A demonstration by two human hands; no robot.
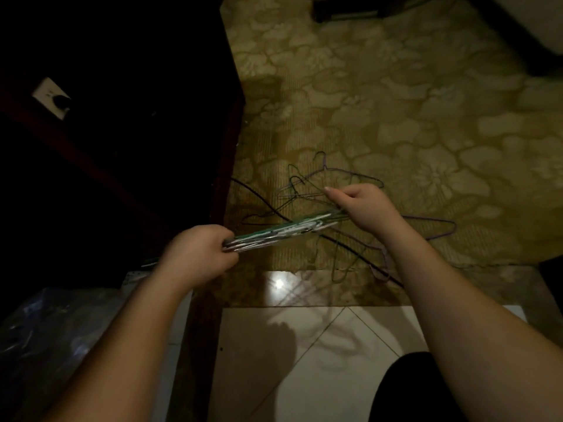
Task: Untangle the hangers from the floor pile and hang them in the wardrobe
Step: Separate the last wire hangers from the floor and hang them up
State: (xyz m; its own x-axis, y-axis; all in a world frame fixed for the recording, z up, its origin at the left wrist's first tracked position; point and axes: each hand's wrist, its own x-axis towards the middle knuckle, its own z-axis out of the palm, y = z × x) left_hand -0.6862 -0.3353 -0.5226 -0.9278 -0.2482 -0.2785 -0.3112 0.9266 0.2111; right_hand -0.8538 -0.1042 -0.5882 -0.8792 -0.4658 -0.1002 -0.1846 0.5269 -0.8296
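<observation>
A bundle of thin wire hangers (283, 231), green and white, stretches between my two hands above the floor. My left hand (201, 254) grips the bundle's near-left end with curled fingers. My right hand (362, 205) holds the far-right end, fingers curled around the wires. Below and behind lies the tangled floor pile of hangers (350, 184), purple, green and dark wires crossing each other on the carpet. The dark wardrobe (122, 117) stands to the left, its inside too dark to make out.
A patterned yellow-green carpet (396, 102) covers the floor ahead. Glossy tiles (304, 345) lie near me. A dark cable (259, 193) runs under the pile. A plastic bag (45, 330) sits at lower left, a wall socket (51, 97) on the dark panel, furniture (350, 7) at the top.
</observation>
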